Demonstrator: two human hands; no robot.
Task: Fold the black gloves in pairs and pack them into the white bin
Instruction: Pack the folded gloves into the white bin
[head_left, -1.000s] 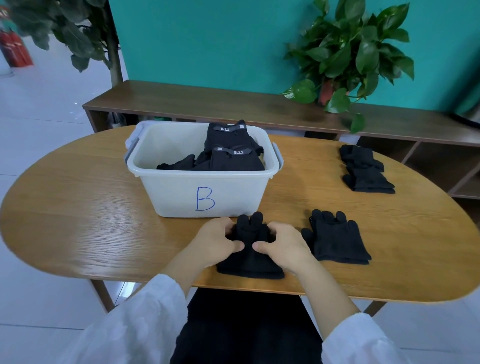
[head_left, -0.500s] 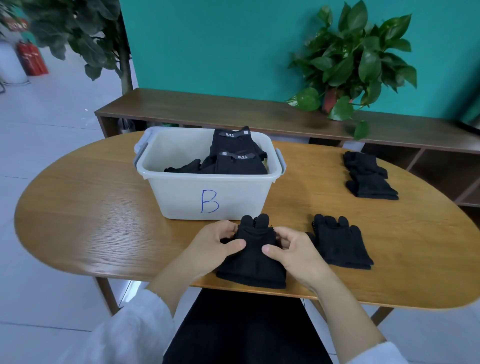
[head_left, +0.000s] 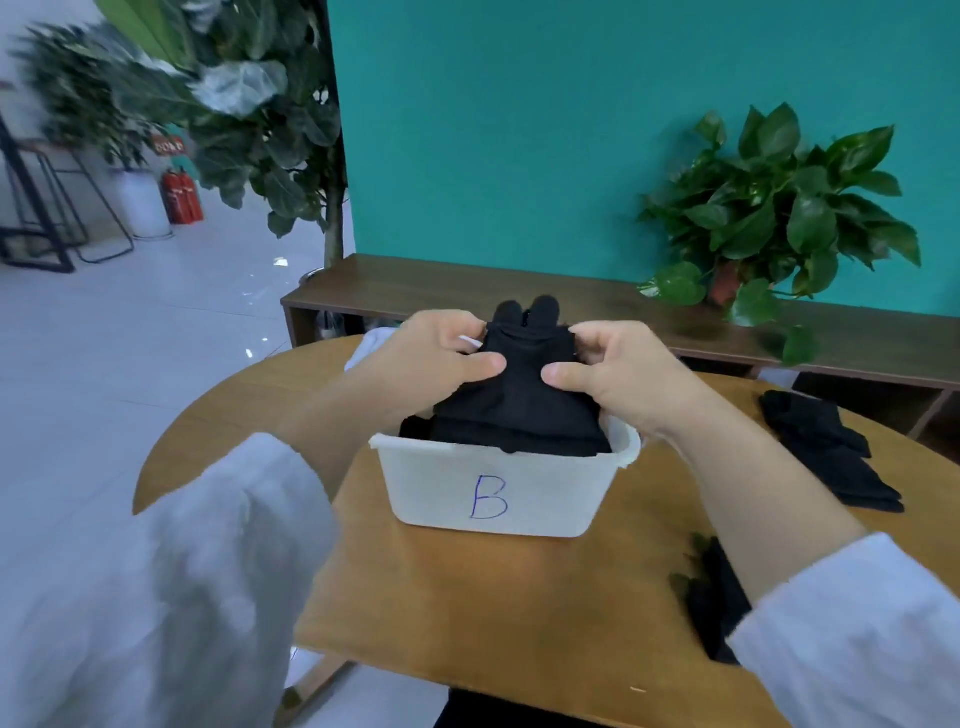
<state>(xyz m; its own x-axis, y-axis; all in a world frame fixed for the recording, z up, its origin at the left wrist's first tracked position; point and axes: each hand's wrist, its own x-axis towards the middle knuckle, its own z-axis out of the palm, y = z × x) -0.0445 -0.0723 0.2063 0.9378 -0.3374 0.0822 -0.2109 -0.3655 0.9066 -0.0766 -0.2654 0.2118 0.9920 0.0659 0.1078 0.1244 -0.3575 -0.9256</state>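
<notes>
Hands (head_left: 431, 358) (head_left: 618, 374) and gloves (head_left: 519, 405) hide bin (head_left: 488, 483) contents.

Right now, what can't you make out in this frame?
- Contents of the white bin: head view, hidden by the hands and the glove pair they hold.
- Gloves near the table's front edge: mostly behind the right sleeve.
- Left hand and right hand: fingertips hidden behind the pair.
- Floor plants, top left: motion-blurred.
</notes>
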